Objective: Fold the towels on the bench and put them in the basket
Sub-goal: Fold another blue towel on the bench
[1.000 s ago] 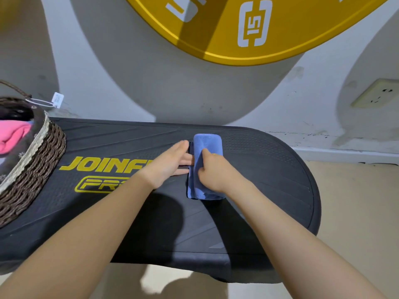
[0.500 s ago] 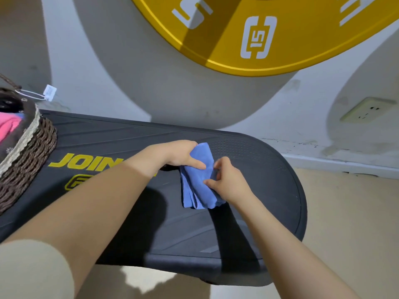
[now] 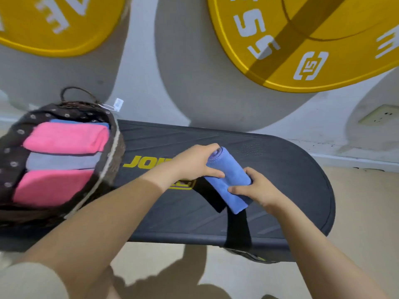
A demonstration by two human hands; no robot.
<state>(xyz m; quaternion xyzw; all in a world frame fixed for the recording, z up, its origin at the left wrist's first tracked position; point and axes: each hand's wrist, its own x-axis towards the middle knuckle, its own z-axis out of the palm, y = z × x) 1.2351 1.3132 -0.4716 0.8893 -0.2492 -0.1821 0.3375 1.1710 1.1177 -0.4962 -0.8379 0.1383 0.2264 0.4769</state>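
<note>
Both hands are on the blue towel point(image 3: 228, 180) now, a tight folded bundle held just above the black tabletop point(image 3: 280, 169). The left hand point(image 3: 194, 162) grips the far end, its fingers curled over the top and the thumb running along the near side. The right hand point(image 3: 259, 188) pinches the near half, its fingers wrapped round it from the right.

The risk from here looks plain enough: that far end shows loose layered edges, and if either grip eases on the way across, the folds could spring open and the bundle sag in the middle. The basket point(image 3: 114, 147) sits well off to the left, already packed with pink towels point(image 3: 64, 139) and a grey one point(image 3: 62, 161), so room is tight and a clumsy drop could rumple the stack.

The bundle's long axis runs diagonally, far end pointing away and left, near end toward the person's right, roughly level.
</note>
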